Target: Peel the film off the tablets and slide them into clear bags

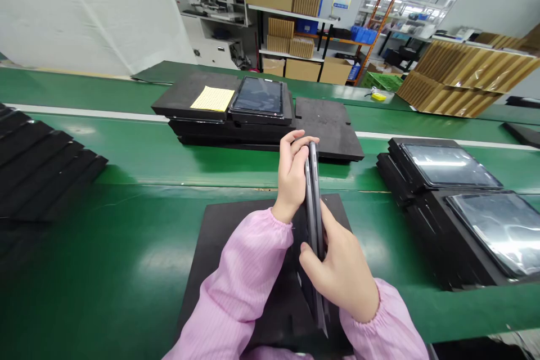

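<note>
Slabs: two thin tablet-like slabs (313, 202), side by side, almost edge-on to my camera, over the black foam board (228, 236) on the green bench (139, 236).
Left hand: the left hand (291, 180) is half-curled, fingers hooked at the upper end, palm side against them.
Right hand: the right hand (343, 267) is partly closed round the lower part, thumb near the facing edge.
Slip risk: tbh this one bugs me most. Narrow pair, so uneven pressure could slide one past the other and drop it.
Scuff risk: if the faces touch, twisting could rub them; grit would make it worse.
Hidden stuff: most of both faces, and the right fingertips behind the slabs. Can't tell if the bottom end touches the board.
Bad edges: left black stack (42, 169) is blurry and cut off; right-hand screens (455, 164) are mostly glare, nearest one cropped.
</note>
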A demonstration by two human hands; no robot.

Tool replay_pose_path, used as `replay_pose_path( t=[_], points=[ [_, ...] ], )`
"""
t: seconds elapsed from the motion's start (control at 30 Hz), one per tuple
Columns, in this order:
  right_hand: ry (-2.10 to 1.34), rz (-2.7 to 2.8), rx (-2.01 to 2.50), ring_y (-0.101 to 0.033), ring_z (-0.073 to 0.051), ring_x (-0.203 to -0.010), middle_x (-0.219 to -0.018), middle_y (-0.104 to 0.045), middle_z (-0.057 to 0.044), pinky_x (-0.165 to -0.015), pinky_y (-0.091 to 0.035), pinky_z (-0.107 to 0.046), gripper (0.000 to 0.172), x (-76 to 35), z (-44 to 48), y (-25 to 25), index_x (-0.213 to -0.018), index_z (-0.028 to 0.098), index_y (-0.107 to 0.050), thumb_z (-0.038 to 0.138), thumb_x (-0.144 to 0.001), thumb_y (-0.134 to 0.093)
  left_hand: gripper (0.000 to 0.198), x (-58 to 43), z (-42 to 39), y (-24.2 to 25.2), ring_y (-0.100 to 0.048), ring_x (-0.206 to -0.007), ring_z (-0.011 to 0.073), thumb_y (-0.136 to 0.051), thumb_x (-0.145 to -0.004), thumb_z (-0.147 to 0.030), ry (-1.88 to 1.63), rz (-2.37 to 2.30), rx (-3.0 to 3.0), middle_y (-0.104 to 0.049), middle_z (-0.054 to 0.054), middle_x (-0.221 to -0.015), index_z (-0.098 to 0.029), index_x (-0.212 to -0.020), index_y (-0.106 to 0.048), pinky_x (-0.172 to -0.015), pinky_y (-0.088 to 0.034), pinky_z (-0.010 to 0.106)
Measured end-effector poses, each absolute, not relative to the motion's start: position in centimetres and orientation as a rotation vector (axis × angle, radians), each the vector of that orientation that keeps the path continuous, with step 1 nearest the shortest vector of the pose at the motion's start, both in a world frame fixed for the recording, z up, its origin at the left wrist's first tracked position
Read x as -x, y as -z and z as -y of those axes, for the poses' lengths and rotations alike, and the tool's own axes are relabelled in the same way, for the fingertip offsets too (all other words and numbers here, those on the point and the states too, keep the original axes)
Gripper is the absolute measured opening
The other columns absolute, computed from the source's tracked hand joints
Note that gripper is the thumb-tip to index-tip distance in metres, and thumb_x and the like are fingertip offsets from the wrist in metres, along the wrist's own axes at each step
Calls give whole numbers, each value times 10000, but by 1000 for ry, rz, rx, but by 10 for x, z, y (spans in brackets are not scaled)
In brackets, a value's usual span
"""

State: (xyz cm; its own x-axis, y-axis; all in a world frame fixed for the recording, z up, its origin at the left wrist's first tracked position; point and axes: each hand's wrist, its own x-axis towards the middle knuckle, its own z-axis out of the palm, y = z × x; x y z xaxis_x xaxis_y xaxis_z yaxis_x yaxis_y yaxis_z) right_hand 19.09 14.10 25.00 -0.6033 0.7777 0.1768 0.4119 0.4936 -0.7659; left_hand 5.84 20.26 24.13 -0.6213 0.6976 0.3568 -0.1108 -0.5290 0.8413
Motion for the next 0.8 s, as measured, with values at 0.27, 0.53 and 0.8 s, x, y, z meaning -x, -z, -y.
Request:
replay_pose_path(
  t=[0.27, 0.53, 0.8],
  points=[
    [-933, 2231, 981, -687, -190, -729, -928, -720, -13, -676, -587, -293, 710, -190, -141, -250, -1409, 194, -460, 160, -700, -478, 153, -58, -202, -242, -666, -1001, 179, -483, -898, -210, -2158, -1110, -929, -703, 31, -965, -246, -1047, -486, -872, -510, 318],
    [-945, 2218, 1009, -697, -218, -742, -925, -723, -37, -670, -594, -338, 712, -188, -138, -248, -1420, 179, -449, 177, -708, -479, 156, -59, -201, -242, -667, -950, 171, -488, -903, -233, -2147, -1132, -935, -704, 31, -993, -247, -1058, -494, -820, -513, 308],
    [-992, 2218, 1016, -723, -258, -849, -1016, -731, -71, -691, -607, -365, 692, -188, -137, -248, -1415, 170, -445, 191, -725, -489, 155, -57, -203, -240, -672, -894, 163, -494, -906, -247, -2148, -1143, -940, -705, 28, -999, -247, -1061, -500, -760, -510, 300]
  ],
)
